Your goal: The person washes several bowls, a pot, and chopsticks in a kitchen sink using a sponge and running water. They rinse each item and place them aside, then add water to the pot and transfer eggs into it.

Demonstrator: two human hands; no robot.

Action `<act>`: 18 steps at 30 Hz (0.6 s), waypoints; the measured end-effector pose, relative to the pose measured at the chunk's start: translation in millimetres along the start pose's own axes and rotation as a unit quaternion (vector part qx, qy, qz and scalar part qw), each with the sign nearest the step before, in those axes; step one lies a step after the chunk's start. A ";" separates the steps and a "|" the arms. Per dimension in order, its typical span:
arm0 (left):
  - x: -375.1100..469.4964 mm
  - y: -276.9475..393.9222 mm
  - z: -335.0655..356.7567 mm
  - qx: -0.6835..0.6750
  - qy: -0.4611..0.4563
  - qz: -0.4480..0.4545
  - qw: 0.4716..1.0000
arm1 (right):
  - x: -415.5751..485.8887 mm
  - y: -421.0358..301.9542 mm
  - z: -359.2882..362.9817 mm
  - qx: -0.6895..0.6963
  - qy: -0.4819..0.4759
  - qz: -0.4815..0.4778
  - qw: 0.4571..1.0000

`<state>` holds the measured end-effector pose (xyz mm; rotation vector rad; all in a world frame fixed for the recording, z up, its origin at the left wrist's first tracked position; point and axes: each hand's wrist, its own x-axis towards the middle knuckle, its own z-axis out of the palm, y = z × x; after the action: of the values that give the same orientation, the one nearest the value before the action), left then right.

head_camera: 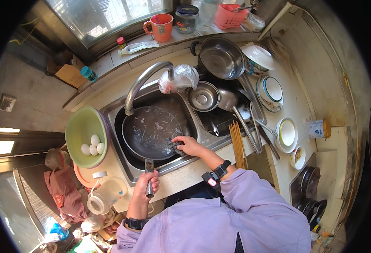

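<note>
A dark frying pan (154,132) with liquid in it sits in the left basin of a steel sink (201,139). My left hand (146,184) is closed around the pan's metal handle (149,167), which points towards me. At the pan's lower right edge, my right hand (187,146) holds a steel wool scrubber (173,147) under its fingers. The curved faucet (144,80) arches over the basin, its spout above the pan's upper left rim. A clear plastic bag (180,77) is wrapped about the faucet's far end.
Left of the sink is a green basin (78,136) with several eggs, beside a plastic jug (104,196). A steel bowl (203,96), a large pot (222,58) and chopsticks (236,145) lie right of the pan. Bowls (286,134) and a gas stove (309,186) are farther right.
</note>
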<state>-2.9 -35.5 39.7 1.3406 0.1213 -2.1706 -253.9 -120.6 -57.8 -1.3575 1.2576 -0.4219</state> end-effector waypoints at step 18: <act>-68.1 -24.0 -0.6 0.219 0.143 0.149 0.954 | -10.7 27.9 7.6 -0.013 0.079 0.023 0.997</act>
<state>7.5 13.6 91.7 1.7833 -0.4500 -1.7977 -262.9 -100.8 -79.7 -1.3346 1.4252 -0.4899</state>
